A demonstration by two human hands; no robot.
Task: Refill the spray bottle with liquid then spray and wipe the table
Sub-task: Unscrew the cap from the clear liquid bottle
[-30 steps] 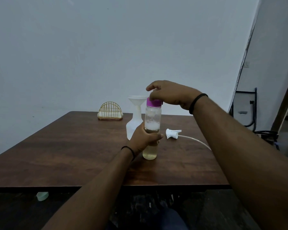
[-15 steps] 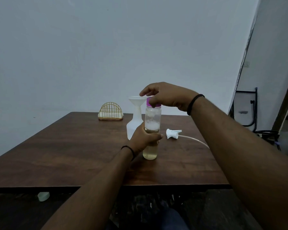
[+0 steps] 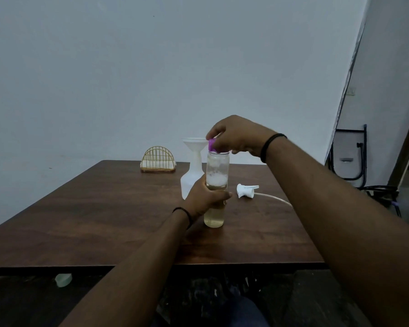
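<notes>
A clear bottle [image 3: 217, 175] with pale yellow liquid and foam stands on the brown table [image 3: 104, 208]. My left hand [image 3: 204, 197] grips its middle. My right hand [image 3: 236, 136] holds the purple cap [image 3: 212, 145] tilted just above the bottle's open mouth. Behind stands the white spray bottle [image 3: 191, 178] with a white funnel [image 3: 194, 143] in its neck. The white spray head [image 3: 246, 190] with its long tube lies on the table to the right.
A gold wire napkin holder [image 3: 158, 159] stands at the table's far edge. A small pale object [image 3: 63, 278] lies on the floor below the near left edge. A folded chair [image 3: 350, 156] and cables are at the right wall.
The purple cap, seated on the bottle before, has come off and is now lifted and tilted in my right hand. My left hand has kept its hold on the bottle.
</notes>
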